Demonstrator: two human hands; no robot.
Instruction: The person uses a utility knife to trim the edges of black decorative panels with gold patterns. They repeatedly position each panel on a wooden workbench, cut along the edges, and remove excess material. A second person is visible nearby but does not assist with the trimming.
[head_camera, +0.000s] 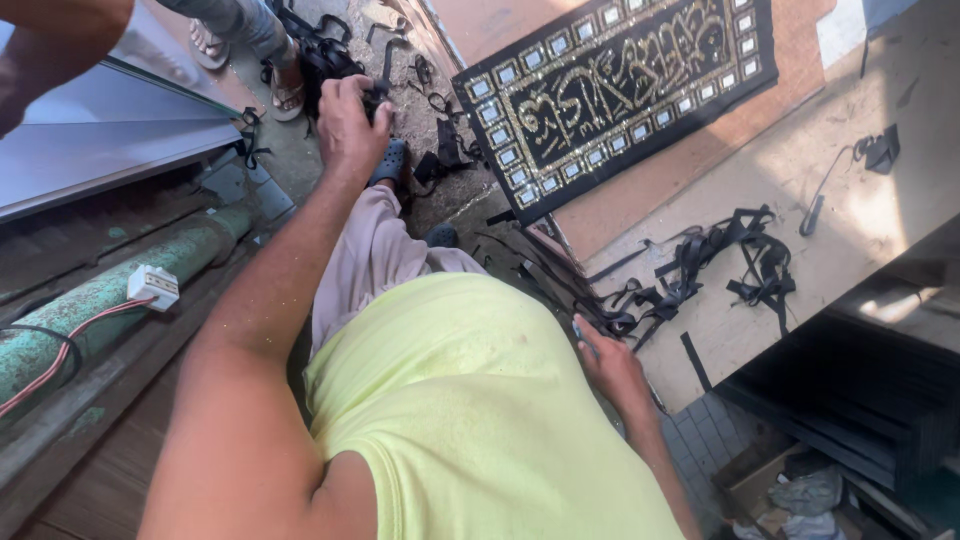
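My left hand (347, 118) reaches far down to the ground and is closed on a tangle of black strip scraps (322, 58). More black scraps (440, 150) lie on the ground just right of it. My right hand (612, 366) rests at the edge of the pale wooden table (880, 220), fingers curled around a small grey tool (579, 331) that sticks out above them. Loose black strips (720, 265) lie on the table just beyond that hand. My yellow-green shirt fills the lower middle of the view.
A black panel with gold ornament and small mirror squares (620, 90) lies on a brown board. Another person's sandalled feet (285, 88) stand near my left hand. A green pipe (110, 290) carries a white electrical box (153, 287) and red wire. Dark sheets (860, 400) are stacked at lower right.
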